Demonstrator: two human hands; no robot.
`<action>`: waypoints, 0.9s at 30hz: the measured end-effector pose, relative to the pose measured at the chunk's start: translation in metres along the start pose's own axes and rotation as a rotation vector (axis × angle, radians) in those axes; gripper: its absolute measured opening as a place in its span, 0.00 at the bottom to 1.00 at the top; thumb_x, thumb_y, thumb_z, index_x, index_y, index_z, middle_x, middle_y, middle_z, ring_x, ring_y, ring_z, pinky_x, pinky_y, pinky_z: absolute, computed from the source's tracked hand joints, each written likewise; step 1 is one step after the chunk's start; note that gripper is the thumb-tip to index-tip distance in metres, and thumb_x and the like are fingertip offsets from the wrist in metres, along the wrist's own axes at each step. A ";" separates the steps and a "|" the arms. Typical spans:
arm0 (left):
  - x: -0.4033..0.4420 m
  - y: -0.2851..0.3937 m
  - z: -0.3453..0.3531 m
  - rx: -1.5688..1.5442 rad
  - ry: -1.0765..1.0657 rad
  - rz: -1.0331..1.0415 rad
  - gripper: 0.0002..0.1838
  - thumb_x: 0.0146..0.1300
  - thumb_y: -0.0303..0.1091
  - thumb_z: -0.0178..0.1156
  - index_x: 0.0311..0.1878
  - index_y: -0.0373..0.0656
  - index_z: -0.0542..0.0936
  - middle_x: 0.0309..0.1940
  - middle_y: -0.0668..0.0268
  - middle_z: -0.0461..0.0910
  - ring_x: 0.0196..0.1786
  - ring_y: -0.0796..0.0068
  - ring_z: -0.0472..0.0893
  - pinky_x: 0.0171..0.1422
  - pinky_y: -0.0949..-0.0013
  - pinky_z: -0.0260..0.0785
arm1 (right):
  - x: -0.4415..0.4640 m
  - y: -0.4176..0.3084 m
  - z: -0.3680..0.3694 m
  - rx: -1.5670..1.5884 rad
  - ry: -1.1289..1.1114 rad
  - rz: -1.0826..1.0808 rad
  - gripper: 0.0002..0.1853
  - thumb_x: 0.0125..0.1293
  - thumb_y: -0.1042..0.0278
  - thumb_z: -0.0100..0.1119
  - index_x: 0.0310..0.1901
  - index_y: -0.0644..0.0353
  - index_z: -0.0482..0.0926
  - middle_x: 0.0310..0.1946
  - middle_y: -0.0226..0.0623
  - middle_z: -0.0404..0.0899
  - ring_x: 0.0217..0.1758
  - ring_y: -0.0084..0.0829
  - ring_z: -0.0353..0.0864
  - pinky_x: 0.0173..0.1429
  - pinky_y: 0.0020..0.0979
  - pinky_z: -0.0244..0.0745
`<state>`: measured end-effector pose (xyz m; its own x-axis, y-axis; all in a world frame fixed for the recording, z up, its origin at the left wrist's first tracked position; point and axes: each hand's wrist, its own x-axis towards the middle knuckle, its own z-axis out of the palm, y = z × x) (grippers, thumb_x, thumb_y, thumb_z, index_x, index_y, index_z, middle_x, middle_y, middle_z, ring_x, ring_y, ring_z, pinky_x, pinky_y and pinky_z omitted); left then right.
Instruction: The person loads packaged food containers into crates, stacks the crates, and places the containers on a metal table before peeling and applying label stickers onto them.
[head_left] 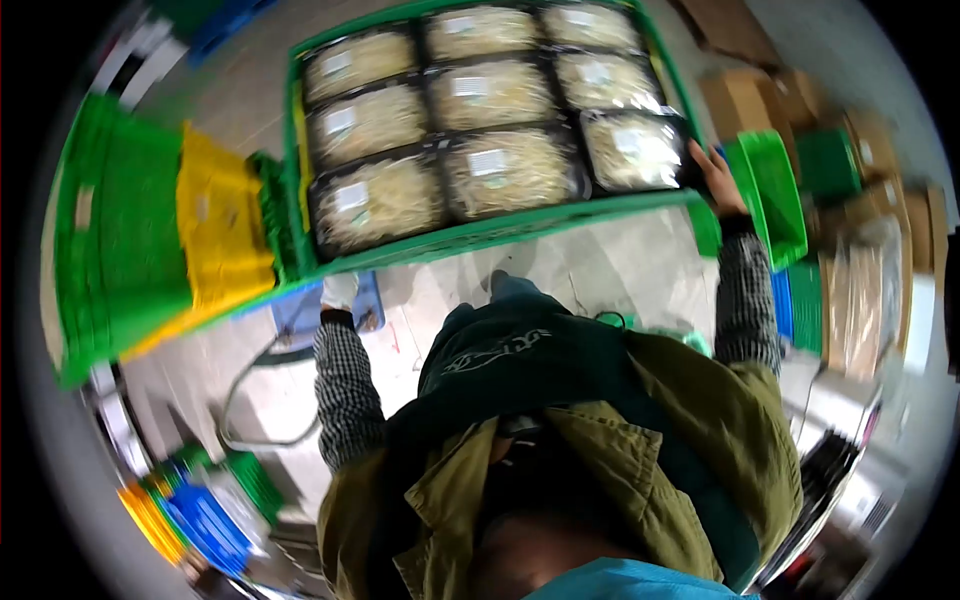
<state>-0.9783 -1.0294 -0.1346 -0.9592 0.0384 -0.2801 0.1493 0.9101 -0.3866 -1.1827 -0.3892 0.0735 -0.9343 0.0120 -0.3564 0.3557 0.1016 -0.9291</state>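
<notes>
A green plastic crate (520, 226) is in front of me, with several black plastic-wrapped trays of pale, shredded-looking food (500, 172) laid in rows, each with a white label. My right hand (716, 180) is bare and grips the crate's right side near the front corner, its fingers curled over beside the nearest right tray (632, 160). My left hand (340, 290), in a white glove, is at the underside of the crate's front edge toward the left. The crate hides its fingers.
Green and yellow crates (225, 225) are stacked at the left. A blue platform (330, 308) with a curved metal tube handle (232, 400) is below the crate. On the right are a bright green bin (770, 200) and cardboard boxes (740, 105). More crates (205, 520) lie at lower left.
</notes>
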 end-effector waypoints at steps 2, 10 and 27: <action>0.016 -0.005 0.031 -0.127 -0.141 -0.001 0.16 0.61 0.37 0.48 0.49 0.48 0.79 0.53 0.58 0.76 0.56 0.56 0.74 0.55 0.41 0.61 | 0.002 -0.001 -0.004 -0.050 -0.079 0.003 0.25 0.67 0.53 0.55 0.59 0.61 0.71 0.45 0.29 0.78 0.46 0.22 0.75 0.50 0.24 0.70; 0.012 -0.003 -0.043 -0.119 -0.138 -0.043 0.24 0.68 0.46 0.42 0.65 0.49 0.67 0.66 0.61 0.64 0.68 0.55 0.60 0.70 0.40 0.42 | 0.020 0.012 -0.003 -0.407 0.107 -0.397 0.20 0.64 0.58 0.58 0.52 0.64 0.76 0.33 0.30 0.80 0.38 0.19 0.73 0.45 0.26 0.71; -0.033 0.070 0.015 0.778 -0.465 0.777 0.20 0.64 0.49 0.45 0.52 0.52 0.77 0.56 0.63 0.74 0.59 0.64 0.73 0.59 0.56 0.64 | -0.230 0.292 -0.005 -0.543 0.544 -0.228 0.25 0.62 0.54 0.55 0.57 0.58 0.71 0.49 0.51 0.76 0.53 0.47 0.75 0.57 0.41 0.70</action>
<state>-0.9322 -0.9729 -0.1654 -0.3930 0.1691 -0.9038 0.9106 0.2086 -0.3569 -0.8644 -0.3569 -0.1148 -0.9135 0.4016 0.0652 0.2230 0.6283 -0.7453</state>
